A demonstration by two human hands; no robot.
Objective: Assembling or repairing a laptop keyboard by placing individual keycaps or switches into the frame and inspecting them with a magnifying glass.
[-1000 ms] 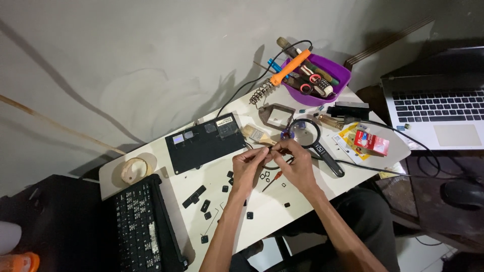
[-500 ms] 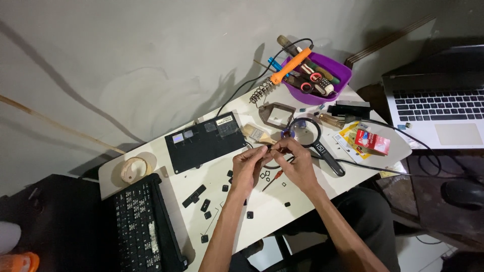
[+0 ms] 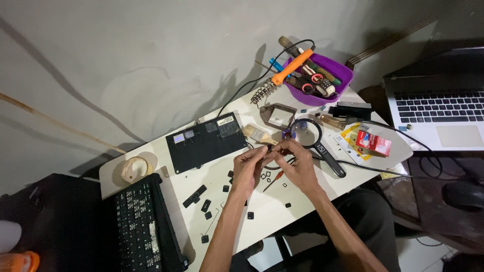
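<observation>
I had my left hand (image 3: 248, 168) and right hand (image 3: 298, 163) together over the white bench (image 3: 262, 216), fingertips pinching a small dark part (image 3: 267, 152) between them, just beside the magnifying glass (image 3: 311, 138).

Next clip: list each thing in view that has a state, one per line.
Left hand: fingertips pinched on a small dark part, too small to identify.
Right hand: pinching the same part.
Laptop: open.
Soldering iron: resting tip-up in the purple tray.
Loose keycaps: scattered on the table.
Tape roll: lying flat.
</observation>
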